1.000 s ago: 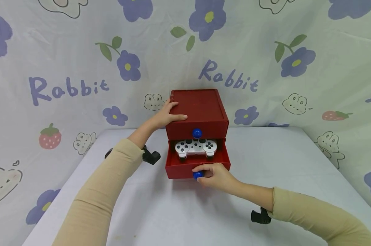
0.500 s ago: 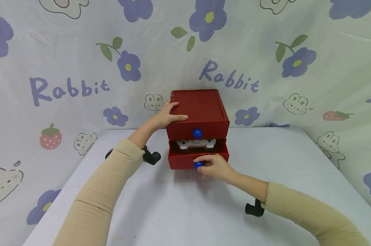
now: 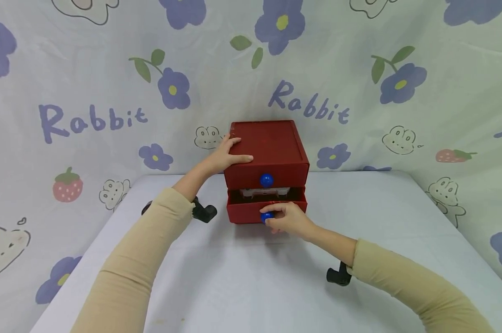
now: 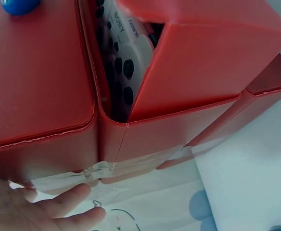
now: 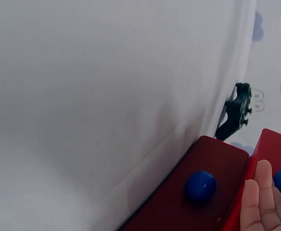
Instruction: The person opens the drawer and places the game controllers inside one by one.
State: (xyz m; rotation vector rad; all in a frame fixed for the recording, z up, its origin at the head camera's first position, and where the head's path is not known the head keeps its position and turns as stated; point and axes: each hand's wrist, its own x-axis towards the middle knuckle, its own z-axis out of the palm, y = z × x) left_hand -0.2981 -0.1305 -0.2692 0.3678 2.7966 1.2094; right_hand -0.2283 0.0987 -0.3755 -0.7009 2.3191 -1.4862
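Note:
A red three-drawer cabinet (image 3: 269, 141) stands at the back of the table. Its middle drawer (image 3: 244, 213) is partly out. Inside lies a white game controller (image 4: 133, 60), mostly covered by the cabinet in the head view. My right hand (image 3: 292, 221) pinches that drawer's round blue knob (image 3: 267, 217) between thumb and fingers. The bottom drawer (image 5: 172, 204), with its own blue knob, is closed and hidden from the head view. My left hand (image 3: 223, 156) rests, fingers spread, on the top's left edge. The top drawer (image 3: 242, 175) is closed.
A black game controller (image 5: 236, 110) lies left of the cabinet, largely behind my left forearm in the head view. Black wrist cameras (image 3: 339, 275) hang from both wrists. A patterned cloth (image 3: 338, 41) rises behind the white table (image 3: 359, 203).
My right hand has pushed the middle drawer most of the way inward, away from me. The white controller has slid back under the top drawer with it. The left hand has stayed put.

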